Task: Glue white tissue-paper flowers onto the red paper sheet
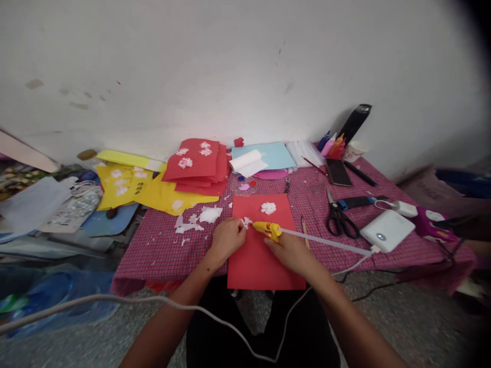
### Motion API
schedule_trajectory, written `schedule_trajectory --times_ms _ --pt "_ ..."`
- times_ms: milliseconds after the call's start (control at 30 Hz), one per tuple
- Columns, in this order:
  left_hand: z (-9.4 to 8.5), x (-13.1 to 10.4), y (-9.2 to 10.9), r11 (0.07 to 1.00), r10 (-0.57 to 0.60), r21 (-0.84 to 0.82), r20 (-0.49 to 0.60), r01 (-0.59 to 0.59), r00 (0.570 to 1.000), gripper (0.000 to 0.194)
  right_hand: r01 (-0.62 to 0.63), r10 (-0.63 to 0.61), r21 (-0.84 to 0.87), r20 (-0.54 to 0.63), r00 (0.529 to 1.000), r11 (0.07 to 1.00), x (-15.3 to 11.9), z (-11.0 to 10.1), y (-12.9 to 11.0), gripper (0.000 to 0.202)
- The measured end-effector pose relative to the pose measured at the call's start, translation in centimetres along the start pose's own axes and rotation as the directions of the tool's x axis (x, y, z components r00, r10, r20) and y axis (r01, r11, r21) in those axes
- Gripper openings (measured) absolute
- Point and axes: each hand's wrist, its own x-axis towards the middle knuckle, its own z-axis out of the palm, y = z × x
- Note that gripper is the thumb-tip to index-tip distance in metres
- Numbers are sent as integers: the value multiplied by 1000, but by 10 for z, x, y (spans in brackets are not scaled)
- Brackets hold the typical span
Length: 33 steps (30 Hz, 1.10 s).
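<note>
My right hand (288, 248) is wrapped round a yellow hot glue gun (265, 228), with a long pale glue stick (326, 242) poking out of its back. The gun's nozzle points left at a small white paper cutout (246, 222). Fingers curled, my left hand (229, 236) pinches that cutout over the left edge of a red paper sheet (264, 266). A white paper flower (268, 208) lies on the upper part of the sheet. White paper scraps (210, 214) are scattered on the checked cloth left of the sheet.
Red sheets with flowers (195, 163) are stacked at the back, beside yellow sheets (161, 194). To the right lie black scissors (339, 217), a blue-black cutter (356, 202), a white power bank (387, 230) and a phone (338, 172). A white cable (153, 298) crosses in front of my arms.
</note>
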Motion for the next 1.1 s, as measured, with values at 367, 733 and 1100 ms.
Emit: schedule_trajectory --times_ms 367,733,1100 --pt "0 -1 -1 1000 18 -21 -11 -18 1000 19 32 -32 -25 -7 999 999 -4 -3 -8 46" --pt "3 -3 -5 996 36 -77 -34 -39 999 14 -162 227 538 -56 972 827 -31 -31 13 42" --pt "7 -6 -14 972 123 -189 -96 -139 988 11 -151 356 517 -323 877 842 66 -78 86 35"
